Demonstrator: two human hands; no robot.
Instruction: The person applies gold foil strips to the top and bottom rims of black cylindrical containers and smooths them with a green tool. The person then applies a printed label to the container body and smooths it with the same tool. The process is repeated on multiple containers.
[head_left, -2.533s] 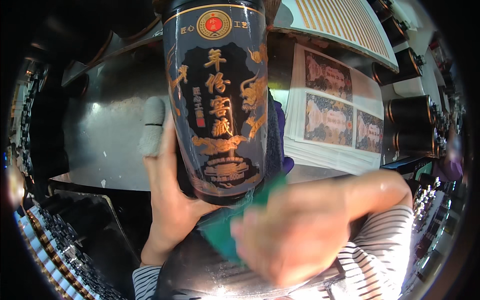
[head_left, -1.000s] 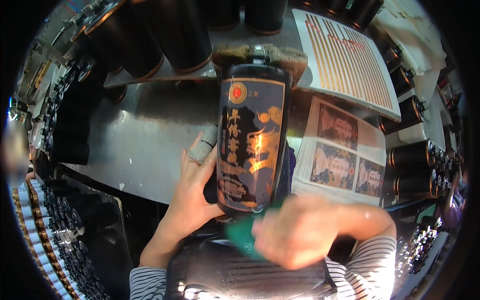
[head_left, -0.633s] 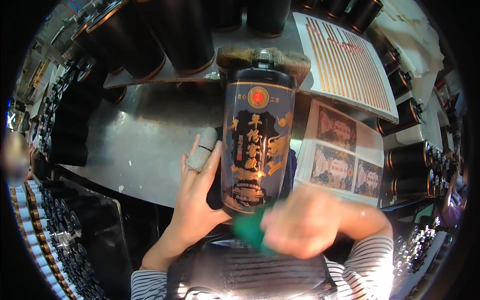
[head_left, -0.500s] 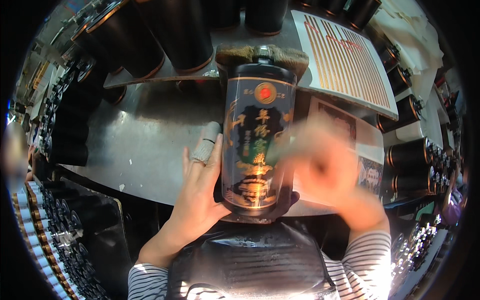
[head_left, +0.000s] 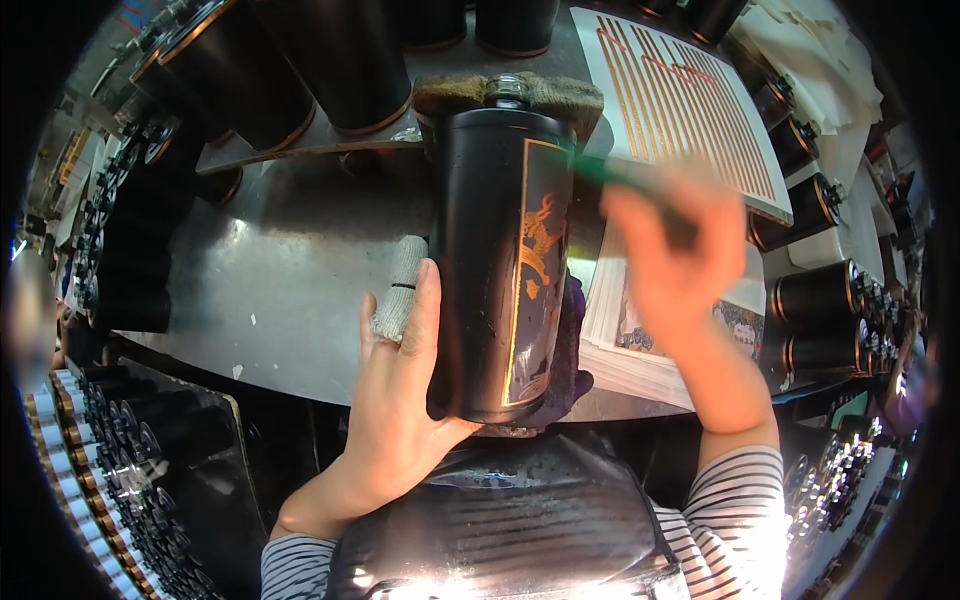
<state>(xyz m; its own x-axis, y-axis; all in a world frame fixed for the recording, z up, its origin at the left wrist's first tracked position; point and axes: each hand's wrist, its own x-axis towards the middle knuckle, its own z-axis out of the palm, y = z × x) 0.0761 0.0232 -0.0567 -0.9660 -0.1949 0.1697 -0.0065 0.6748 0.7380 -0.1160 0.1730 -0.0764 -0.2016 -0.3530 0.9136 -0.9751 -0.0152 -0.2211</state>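
A black cylindrical bottle (head_left: 480, 270) with a gold-edged decal panel lies with its neck pointing away from me, its far end at a padded wooden rest (head_left: 565, 97). My left hand (head_left: 400, 390) grips its left side and near end, fingers along the wall. A grey knitted finger cover (head_left: 403, 285) with a dark band sits on one finger. To the right of the bottle, my right hand (head_left: 685, 250) is closed around a green tool (head_left: 600, 172), blurred by motion, whose tip is by the panel's upper right edge. A purple cloth (head_left: 572, 360) shows under the bottle.
A sheet with gold strips (head_left: 680, 100) lies at the far right, above a stack of printed sheets (head_left: 630, 365). Several black cylinders (head_left: 340, 60) stand on the raised shelf at the back. More black bottles (head_left: 815, 300) line the right side, and others the left.
The bottle has turned about its length, so its front design faces right and plain black shows on top. My right hand with the green tool has moved away from me, toward the bottle's far end.
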